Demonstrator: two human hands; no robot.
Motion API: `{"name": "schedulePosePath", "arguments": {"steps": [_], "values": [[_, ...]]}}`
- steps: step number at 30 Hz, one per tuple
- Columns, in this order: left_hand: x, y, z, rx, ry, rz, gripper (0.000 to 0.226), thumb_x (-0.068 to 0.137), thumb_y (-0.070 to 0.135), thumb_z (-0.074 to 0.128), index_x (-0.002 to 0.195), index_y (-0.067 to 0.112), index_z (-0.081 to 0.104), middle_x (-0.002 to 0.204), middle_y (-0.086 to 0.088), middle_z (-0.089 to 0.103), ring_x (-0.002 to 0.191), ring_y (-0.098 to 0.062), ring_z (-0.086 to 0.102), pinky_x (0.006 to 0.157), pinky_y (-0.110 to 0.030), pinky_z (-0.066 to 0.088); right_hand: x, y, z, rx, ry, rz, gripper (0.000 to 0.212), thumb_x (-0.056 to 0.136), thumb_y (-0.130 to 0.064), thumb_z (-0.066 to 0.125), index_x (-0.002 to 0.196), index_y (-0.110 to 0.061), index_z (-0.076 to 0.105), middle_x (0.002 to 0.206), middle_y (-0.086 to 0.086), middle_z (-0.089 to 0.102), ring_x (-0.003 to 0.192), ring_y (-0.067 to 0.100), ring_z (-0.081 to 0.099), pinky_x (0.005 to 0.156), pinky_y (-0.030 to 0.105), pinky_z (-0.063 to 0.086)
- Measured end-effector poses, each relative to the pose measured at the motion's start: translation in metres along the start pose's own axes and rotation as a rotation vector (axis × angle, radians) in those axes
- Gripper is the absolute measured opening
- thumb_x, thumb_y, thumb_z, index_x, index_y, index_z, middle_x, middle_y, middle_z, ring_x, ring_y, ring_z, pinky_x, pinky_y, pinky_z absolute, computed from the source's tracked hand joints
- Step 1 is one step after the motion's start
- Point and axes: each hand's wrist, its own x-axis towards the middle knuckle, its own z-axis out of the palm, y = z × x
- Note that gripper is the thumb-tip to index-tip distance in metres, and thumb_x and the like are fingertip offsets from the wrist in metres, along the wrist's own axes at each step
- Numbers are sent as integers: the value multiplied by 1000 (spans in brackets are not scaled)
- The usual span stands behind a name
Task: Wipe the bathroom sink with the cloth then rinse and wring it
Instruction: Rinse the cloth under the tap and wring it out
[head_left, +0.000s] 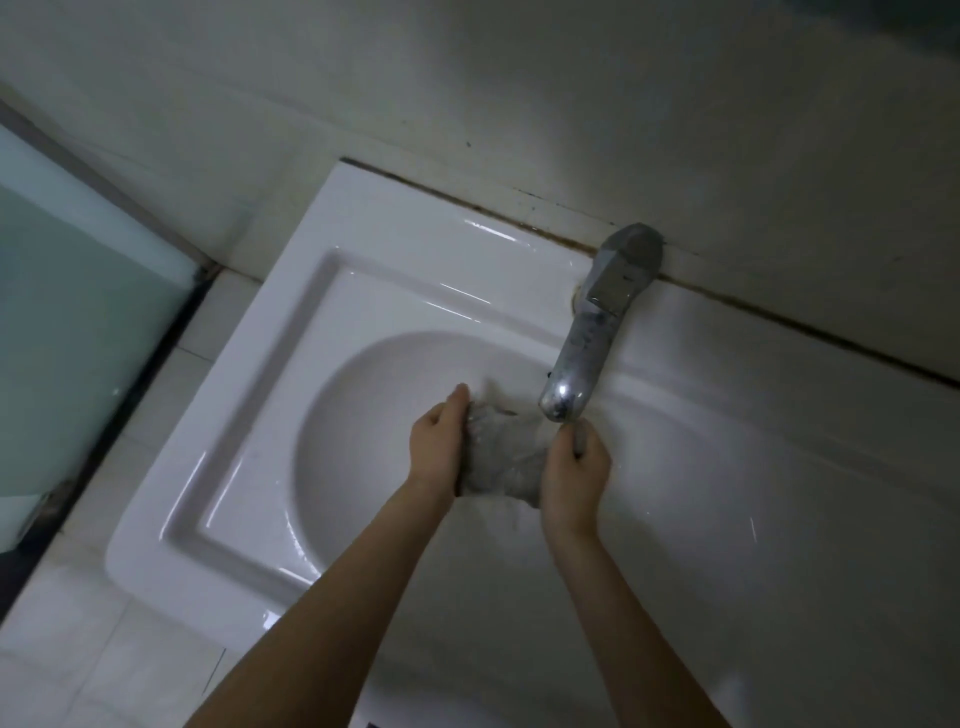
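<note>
A wet grey cloth (501, 457) is stretched between both hands over the round bowl of the white sink (291, 395), just below the spout of the metal tap (592, 332). My left hand (439, 441) grips the cloth's left end, thumb up along it. My right hand (574, 475) grips the right end, fingers curled round it, right under the spout. The cloth glistens; whether water runs from the tap is unclear. The drain is hidden by the cloth and hands.
The sink's back edge meets a white tiled wall (519, 104) along a dark stained joint. A frosted glass panel (67, 312) stands at the left, with floor tiles (78, 649) below it.
</note>
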Motion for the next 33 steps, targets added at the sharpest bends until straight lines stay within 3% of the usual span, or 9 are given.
{"name": "schedulePosePath", "arguments": {"steps": [4,6,10,14,17,19,23,27,33], "values": [[-8,0,1,-47,-130,-55,30,94,37,51,83,14,66,67,0,70,65,-18,67,57,-22,52,-40,-2,17,-246,-322,-434,22,90,-32,59,72,-20,57,62,-11,52,57,3,51,60,14,43],[-20,-6,12,-103,-229,-142,30,94,38,50,83,15,65,66,0,69,61,-14,66,58,-23,51,-33,0,19,-462,-261,-577,24,87,-37,55,71,-19,56,58,-3,57,54,15,54,55,23,45],[-41,-11,27,-58,-235,-243,42,90,43,51,90,6,71,82,-12,73,65,-22,70,52,-26,54,23,0,12,-334,-145,-59,28,83,-25,56,58,-12,52,54,3,51,58,21,50,53,26,35],[-27,6,25,32,-208,-142,43,88,45,54,94,6,73,89,-16,75,82,-29,72,72,-38,58,13,-1,-12,-181,-56,-119,27,78,-21,46,56,-7,39,53,6,35,51,7,32,51,30,28],[-17,7,23,-45,-190,-123,37,91,40,52,72,12,65,63,-5,67,62,-23,64,57,-27,52,-25,-4,-8,-139,-167,-307,34,86,-28,57,60,-10,45,50,8,42,49,8,40,51,27,37],[-25,-3,30,39,-202,-56,31,97,34,48,72,21,61,60,3,60,59,-14,61,59,-24,50,-28,-3,4,-272,-176,-400,33,86,-37,56,61,-15,53,51,-2,50,49,12,50,54,23,41],[-50,-2,23,88,-191,-211,44,88,45,50,79,7,70,63,-11,67,46,-23,63,43,-25,47,8,-4,4,-315,-112,-163,33,76,-33,55,52,-13,45,46,-2,44,42,5,41,46,23,33],[-49,12,5,20,-157,-145,41,90,45,54,96,9,73,92,-14,75,78,-27,72,62,-32,58,14,1,-17,-206,-95,-121,41,87,-27,54,54,-16,33,50,-1,32,44,6,30,47,25,27],[-48,24,16,-5,-138,-173,42,87,48,55,89,11,73,93,-14,74,81,-30,72,64,-38,59,15,-7,-38,-142,3,-35,49,95,-29,58,54,-8,39,53,6,40,48,9,36,48,24,31]]}}
